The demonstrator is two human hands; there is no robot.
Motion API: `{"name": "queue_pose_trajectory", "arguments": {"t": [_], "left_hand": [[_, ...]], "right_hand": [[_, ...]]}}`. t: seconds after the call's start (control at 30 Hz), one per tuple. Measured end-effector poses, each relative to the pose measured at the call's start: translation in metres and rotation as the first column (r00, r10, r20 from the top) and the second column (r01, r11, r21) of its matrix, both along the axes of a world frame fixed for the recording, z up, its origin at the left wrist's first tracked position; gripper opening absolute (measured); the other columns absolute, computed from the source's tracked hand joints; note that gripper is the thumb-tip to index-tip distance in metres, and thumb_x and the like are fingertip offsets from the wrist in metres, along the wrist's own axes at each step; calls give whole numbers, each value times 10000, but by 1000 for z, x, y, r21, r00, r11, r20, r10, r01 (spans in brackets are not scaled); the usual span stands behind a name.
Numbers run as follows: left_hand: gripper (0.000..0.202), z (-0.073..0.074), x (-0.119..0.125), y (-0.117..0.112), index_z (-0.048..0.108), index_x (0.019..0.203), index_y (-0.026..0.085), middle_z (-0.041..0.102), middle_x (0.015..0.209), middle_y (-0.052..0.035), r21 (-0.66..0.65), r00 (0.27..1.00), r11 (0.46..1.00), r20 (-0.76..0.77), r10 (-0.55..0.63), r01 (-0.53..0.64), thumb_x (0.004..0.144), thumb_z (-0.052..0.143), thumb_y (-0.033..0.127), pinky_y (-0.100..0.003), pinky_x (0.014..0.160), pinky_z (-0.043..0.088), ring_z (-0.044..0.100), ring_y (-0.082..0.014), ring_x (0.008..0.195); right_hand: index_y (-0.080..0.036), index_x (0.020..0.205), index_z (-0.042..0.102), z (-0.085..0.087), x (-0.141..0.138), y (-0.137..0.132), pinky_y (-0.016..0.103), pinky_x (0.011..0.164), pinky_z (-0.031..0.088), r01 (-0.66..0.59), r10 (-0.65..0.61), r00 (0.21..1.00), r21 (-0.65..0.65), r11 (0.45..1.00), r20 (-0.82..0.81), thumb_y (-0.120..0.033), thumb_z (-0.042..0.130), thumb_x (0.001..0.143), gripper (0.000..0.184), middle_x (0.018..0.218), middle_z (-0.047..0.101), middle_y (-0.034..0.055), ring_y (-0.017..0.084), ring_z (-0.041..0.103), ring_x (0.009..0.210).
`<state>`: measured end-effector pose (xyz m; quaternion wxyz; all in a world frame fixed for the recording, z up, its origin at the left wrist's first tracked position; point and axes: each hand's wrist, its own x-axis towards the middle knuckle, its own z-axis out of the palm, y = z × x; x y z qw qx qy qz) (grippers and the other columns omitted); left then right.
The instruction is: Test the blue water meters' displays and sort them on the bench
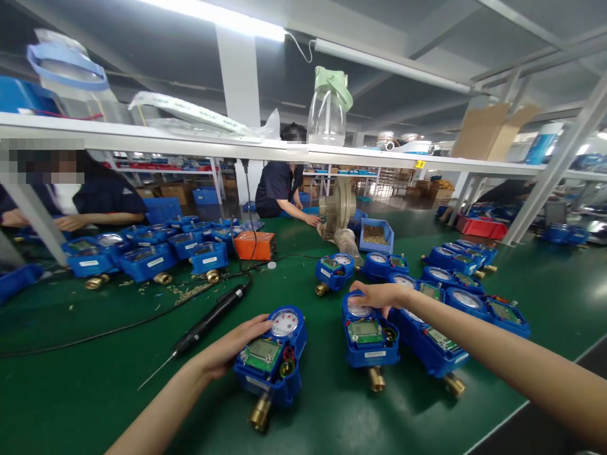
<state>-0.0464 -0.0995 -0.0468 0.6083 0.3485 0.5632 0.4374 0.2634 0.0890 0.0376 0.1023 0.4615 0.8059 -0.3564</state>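
Observation:
My left hand [232,347] grips the left side of a blue water meter [272,360] with a round dial, a green circuit board and a brass fitting pointing toward me. My right hand [379,294] rests on the far end of a second blue water meter [368,336], fingers curled over its dial. A black electric screwdriver [208,322] lies on the green table just left of my left hand, its thin bit pointing toward me.
Several more blue meters stand in rows at right [455,297] and at far left [142,256]. An orange box [255,245], a blue bin of small parts [376,235] and loose screws [192,294] lie farther back. Two other people work across the table under a white shelf [190,146].

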Motion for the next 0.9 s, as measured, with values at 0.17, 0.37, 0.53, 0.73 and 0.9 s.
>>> {"name": "queue_pose_trajectory", "arguments": {"t": [0.17,0.37,0.53,0.73,0.9], "left_hand": [[766,-2,-5,-6,395,1373,185,422,1434,-116,34,1000,999,-27,-4,5,759,696,530,-340,988,475,513,-275,1214],[688,9,10,22,498,1294,160,544,1329,-103,82,983,981,-65,-172,177,740,720,501,-303,936,496,527,-267,1196],[636,11,34,67,564,1234,163,600,1259,-98,123,942,938,-126,-310,325,727,720,514,-325,937,480,549,-275,1162],[559,7,78,120,616,1154,133,651,1161,-117,171,927,911,-64,-369,374,727,729,476,-354,918,468,601,-272,1065],[507,2,116,155,661,1037,122,691,1026,-117,192,955,935,-29,-297,296,670,770,454,-346,845,482,645,-238,899]], "right_hand": [[-230,1237,399,-7,17,-54,218,467,494,109,-156,967,-224,968,-202,-642,518,803,611,1091,569,137,266,617,916],[-285,1268,351,-32,36,-119,228,451,459,321,-447,821,-360,876,-355,-703,494,777,660,1003,623,93,236,647,766],[-291,1266,371,-55,43,-153,255,566,483,428,-696,555,-561,709,-456,-670,556,758,661,934,613,57,182,615,744],[-308,1293,351,-73,52,-167,306,632,508,466,-785,379,-632,619,-489,-689,621,680,771,952,595,58,191,612,750],[-280,1310,305,-85,65,-172,364,633,520,554,-816,322,-603,574,-480,-784,593,594,922,910,604,77,238,625,718]]}}
